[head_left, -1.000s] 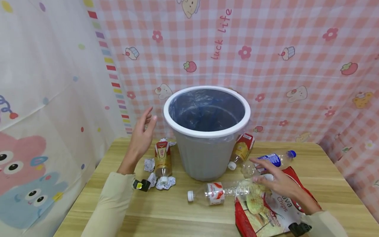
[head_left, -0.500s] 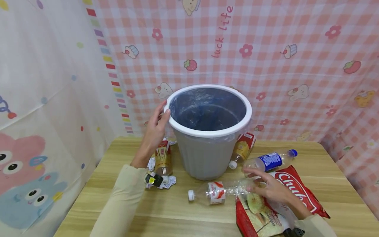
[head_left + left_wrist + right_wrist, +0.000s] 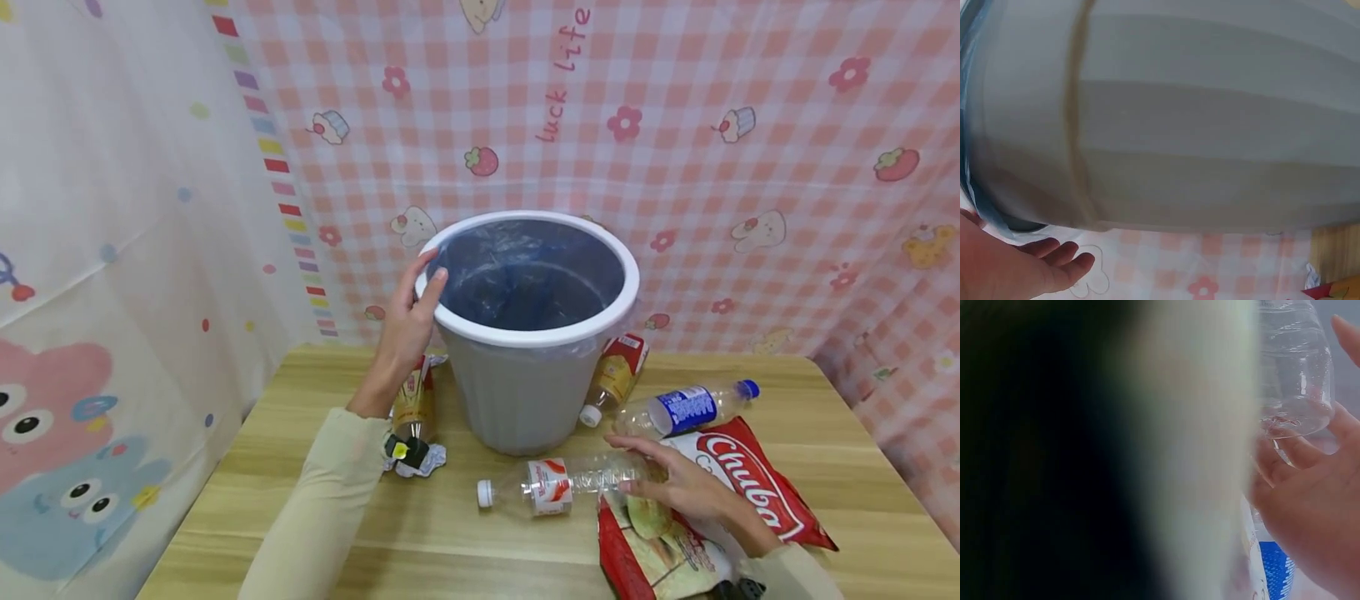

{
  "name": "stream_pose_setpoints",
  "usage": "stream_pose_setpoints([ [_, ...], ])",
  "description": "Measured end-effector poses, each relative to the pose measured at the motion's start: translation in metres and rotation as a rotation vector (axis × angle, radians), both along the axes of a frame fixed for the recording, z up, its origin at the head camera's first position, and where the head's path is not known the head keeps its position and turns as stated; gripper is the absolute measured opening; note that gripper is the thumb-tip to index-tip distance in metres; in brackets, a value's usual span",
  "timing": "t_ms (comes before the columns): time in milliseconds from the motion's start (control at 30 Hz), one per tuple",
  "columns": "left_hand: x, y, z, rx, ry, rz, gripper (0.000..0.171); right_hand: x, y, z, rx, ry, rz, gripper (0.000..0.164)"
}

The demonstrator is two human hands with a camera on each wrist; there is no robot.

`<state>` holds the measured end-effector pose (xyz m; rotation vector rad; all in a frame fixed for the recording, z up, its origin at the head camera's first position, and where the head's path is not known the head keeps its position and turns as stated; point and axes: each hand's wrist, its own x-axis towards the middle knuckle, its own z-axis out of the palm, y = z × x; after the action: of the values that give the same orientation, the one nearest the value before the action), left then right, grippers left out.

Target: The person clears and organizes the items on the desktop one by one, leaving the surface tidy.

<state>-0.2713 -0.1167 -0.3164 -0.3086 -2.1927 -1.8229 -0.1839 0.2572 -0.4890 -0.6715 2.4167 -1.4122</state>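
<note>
A grey trash bin [image 3: 517,392] with a white rim and a bluish plastic liner stands mid-table. My left hand [image 3: 408,325] holds its left rim, thumb over the edge and the other fingers outside; in the left wrist view those fingers [image 3: 1075,262] hang beside the wall. My right hand [image 3: 690,487] spreads around the base end of a clear plastic bottle [image 3: 550,486] with a white cap and red-and-white label, lying on its side. In the right wrist view, fingers lie behind the bottle base [image 3: 1297,394], the thumb apart from it. Much of that view is blocked by a dark, blurred shape.
A red Chuba chips bag [image 3: 757,492] lies under and beside my right hand. Behind it is a blue-capped bottle [image 3: 690,408]. Another bottle [image 3: 615,379] leans near the bin's right side. Left of the bin are a red-and-gold bottle [image 3: 414,408] and crumpled paper [image 3: 427,462].
My left hand has moved right, from beside the bin onto its rim. My right hand has shifted slightly left and down, around the clear bottle's base.
</note>
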Motion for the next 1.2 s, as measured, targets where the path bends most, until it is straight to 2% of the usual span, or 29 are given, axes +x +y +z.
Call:
stream_pose_setpoints([
  [133,-0.001,0.001,-0.001,0.010,0.008,-0.002,0.051,-0.002,0.001,-0.001,-0.005,-0.011,0.020,0.058],
  [267,-0.004,0.005,-0.003,0.057,0.027,-0.019,0.049,-0.004,0.003,-0.004,-0.003,-0.019,0.045,0.058],
  [533,-0.005,0.012,-0.007,0.154,0.056,0.026,0.044,-0.006,0.007,-0.009,-0.039,-0.028,0.057,0.056],
  [767,-0.003,0.012,-0.007,0.144,0.041,0.039,0.042,-0.006,0.006,-0.008,-0.064,-0.038,0.043,0.055],
  [1000,-0.001,0.014,-0.008,0.144,0.058,0.046,0.042,-0.003,0.004,-0.004,-0.089,0.024,0.019,0.051],
  [1200,-0.002,0.014,-0.010,0.129,0.065,0.040,0.042,-0.001,0.002,0.004,-0.128,0.036,0.000,0.048],
])
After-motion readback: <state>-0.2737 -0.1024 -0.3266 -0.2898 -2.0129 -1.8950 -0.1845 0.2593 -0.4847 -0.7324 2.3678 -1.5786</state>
